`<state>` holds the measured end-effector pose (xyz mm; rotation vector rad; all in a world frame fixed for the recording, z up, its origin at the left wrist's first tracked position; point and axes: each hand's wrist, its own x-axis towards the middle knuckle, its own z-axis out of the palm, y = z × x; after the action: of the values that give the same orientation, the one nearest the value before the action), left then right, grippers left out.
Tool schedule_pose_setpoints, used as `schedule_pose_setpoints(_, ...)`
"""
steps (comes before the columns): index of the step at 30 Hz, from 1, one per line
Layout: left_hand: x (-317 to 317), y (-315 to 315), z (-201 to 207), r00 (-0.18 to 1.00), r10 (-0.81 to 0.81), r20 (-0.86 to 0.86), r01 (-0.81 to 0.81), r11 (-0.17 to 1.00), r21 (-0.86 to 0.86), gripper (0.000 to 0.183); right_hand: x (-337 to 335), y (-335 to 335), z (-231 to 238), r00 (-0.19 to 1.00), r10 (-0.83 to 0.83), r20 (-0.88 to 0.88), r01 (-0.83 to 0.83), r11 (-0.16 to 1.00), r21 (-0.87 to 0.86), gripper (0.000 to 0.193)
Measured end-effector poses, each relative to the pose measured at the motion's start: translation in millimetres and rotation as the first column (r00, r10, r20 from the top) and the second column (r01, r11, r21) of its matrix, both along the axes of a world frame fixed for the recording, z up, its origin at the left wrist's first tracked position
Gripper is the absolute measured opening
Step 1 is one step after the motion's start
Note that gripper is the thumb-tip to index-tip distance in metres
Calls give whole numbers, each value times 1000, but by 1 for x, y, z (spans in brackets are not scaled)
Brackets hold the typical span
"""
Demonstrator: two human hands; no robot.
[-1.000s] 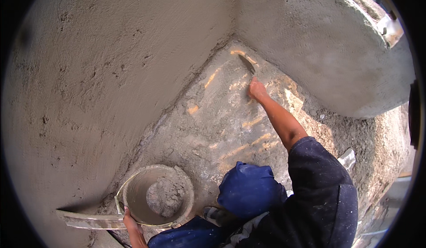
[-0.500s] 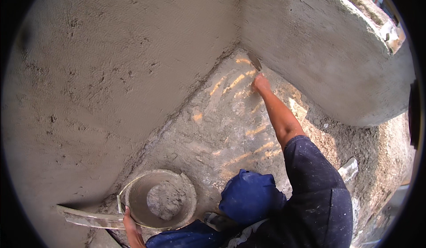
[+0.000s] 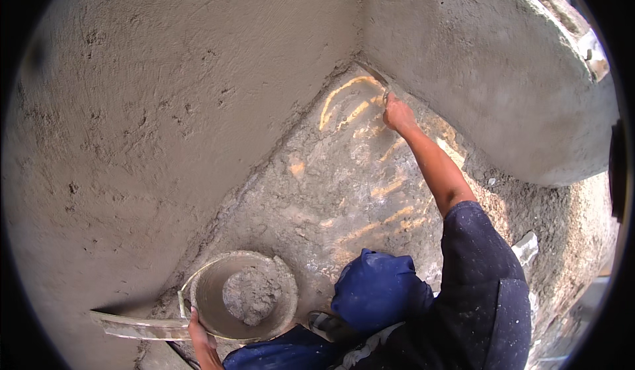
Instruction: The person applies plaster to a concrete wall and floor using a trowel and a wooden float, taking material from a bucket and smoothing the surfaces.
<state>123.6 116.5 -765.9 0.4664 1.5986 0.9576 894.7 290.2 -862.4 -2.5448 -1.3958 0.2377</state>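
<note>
My right hand (image 3: 399, 114) is closed around the handle of a pointed trowel (image 3: 372, 72). The trowel's blade lies at the foot of the right wall, near where the two walls meet the floor. Low on the left, my left hand (image 3: 201, 333) grips the rim of a mortar-caked bucket (image 3: 283, 297), its fingers partly hidden. Inside the bucket sits a grey lump of mortar (image 3: 251, 295). A long, narrow straightedge (image 3: 142, 327) reaches from the left to the bucket beside this hand; whether the hand also holds it, I cannot tell.
Rough plastered walls rise on the left (image 3: 165, 105) and right (image 3: 483, 85). Between them the grey floor (image 3: 297, 191) shows yellowish scraped streaks. My blue-clad knee (image 3: 377, 287) is bent over it. A pale broken slab (image 3: 526, 247) and loose rubble (image 3: 522, 204) lie at right.
My right hand and trowel have swept toward the wall corner, leaving a curved yellowish scrape on the floor. My left hand stays at the bucket; the whole view has shifted slightly.
</note>
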Motion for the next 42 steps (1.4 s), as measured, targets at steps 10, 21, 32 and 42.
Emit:
schedule_pose_setpoints(10, 24, -1, 19, 1000, -6, -29, 5, 999, -45, 53, 18, -49, -25, 936, 348, -52, -351, 907, -232, 35)
schedule_pose_setpoints(21, 12, -2, 11, 998, -33, -52, 32, 999, -21, 54, 55, -108, -8, 955, 296, -5, -291, 934, -210, 35)
schedule_pose_setpoints(32, 21, -2, 18, 996, -78, -52, 76, 997, -33, 55, 26, -189, -14, 992, 83, -100, -105, 963, -249, 37)
schedule_pose_setpoints(42, 23, 4, 18, 989, -147, -26, 146, 988, -39, 57, -7, -231, -17, 974, 163, -157, -205, 928, -309, 35)
